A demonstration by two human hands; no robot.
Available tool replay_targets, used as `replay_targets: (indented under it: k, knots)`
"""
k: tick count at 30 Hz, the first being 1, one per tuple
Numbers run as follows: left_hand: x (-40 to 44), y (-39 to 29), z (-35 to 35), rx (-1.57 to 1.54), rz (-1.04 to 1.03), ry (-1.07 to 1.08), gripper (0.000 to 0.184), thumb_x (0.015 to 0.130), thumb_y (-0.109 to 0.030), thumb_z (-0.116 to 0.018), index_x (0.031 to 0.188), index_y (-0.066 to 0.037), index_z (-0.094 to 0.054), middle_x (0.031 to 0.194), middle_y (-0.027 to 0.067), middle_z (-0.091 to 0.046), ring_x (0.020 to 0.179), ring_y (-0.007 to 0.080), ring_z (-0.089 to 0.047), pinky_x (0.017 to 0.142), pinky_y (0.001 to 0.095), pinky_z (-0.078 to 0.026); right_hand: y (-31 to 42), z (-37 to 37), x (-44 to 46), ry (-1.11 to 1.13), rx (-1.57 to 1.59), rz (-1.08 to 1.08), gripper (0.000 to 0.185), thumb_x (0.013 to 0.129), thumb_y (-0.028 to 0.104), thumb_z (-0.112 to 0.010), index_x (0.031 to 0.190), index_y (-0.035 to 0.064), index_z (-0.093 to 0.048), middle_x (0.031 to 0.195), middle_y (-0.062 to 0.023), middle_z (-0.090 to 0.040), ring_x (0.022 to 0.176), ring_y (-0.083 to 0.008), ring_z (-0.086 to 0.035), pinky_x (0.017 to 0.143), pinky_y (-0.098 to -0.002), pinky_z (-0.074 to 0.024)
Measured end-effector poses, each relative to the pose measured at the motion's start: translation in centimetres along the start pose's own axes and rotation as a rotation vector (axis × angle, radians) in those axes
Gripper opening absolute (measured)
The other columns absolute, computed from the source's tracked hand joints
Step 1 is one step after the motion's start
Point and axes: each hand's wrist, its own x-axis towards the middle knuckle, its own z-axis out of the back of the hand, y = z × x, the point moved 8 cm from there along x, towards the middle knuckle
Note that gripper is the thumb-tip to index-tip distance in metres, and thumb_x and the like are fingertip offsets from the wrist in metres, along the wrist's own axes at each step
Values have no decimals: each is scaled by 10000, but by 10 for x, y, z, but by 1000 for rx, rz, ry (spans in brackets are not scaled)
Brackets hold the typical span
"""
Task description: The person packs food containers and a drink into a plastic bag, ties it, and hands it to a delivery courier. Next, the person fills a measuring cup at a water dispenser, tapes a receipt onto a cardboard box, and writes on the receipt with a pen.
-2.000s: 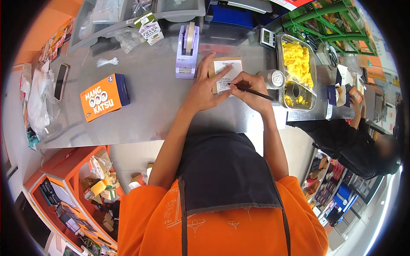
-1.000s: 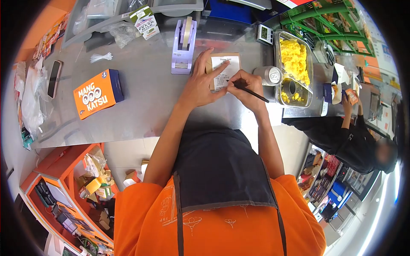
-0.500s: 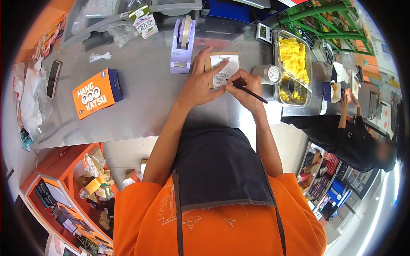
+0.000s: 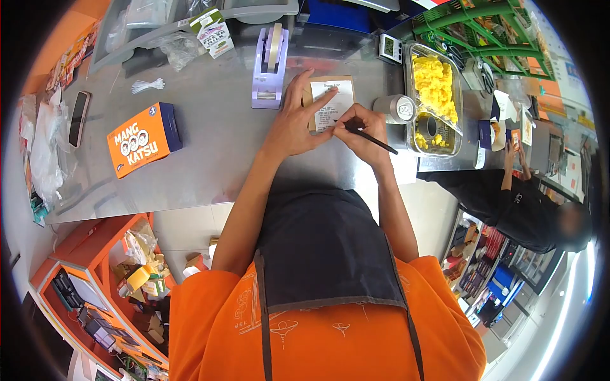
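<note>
A white printed receipt [image 4: 332,100] lies on a brown piece of card or packet [image 4: 307,96] on the metal table. My left hand [image 4: 296,120] rests over its left side, fingers spread, with the index finger on the paper. My right hand [image 4: 365,136] is closed around a black pen [image 4: 376,141], whose tip touches the lower part of the receipt. Just right of the paper is a silver can [image 4: 395,109]. A lilac tape dispenser [image 4: 269,73] stands to the left, behind my left hand.
On the metal table [image 4: 210,152] are an orange box [image 4: 143,141], a phone [image 4: 79,119], white ties [image 4: 147,85], a milk carton [image 4: 213,33], a small timer [image 4: 389,48] and a tray of yellow food [image 4: 434,89]. At the right, a co-worker in black [image 4: 534,213] handles a small box.
The view has shifted slightly, so the table items appear a little further left and up. The pen tip has moved slightly over the receipt. The co-worker's hands have moved.
</note>
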Motion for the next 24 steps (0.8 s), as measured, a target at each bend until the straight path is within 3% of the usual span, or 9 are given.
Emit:
replay_targets:
  k: [6,12,15,24]
  knots:
    - [0,0,0,-6,5,0,720,711,-269,-820,1390,-239,-582,1569,193,-203,1446,439,-226,1156,524,-297,5,-1,-5,82,16,7,103,799,-22,-696,782,4,-598,686,-33,-662,639,-60,-624,581,-214,-489]
    - [1,-2,2,-7,16,5,706,721,-284,-825,1383,-231,-588,1562,192,-210,1439,440,-236,1155,521,-298,-6,3,-8,59,102,-25,107,801,-30,-691,805,8,-591,704,-14,-643,652,-51,-603,596,-213,-485]
    - [1,-2,2,-4,17,0,703,724,-289,-829,1382,-228,-588,1557,189,-214,1433,440,-245,1154,517,-301,1,9,-12,-10,135,-19,116,784,-2,-712,774,3,-596,641,-35,-642,582,-46,-584,527,-214,-449]
    - [2,-3,2,-6,14,5,716,717,-276,-825,1389,-232,-582,1557,195,-213,1430,441,-252,1149,511,-311,6,7,-11,-26,65,9,112,778,28,-738,792,-4,-632,654,-60,-660,591,-81,-614,558,-242,-484]
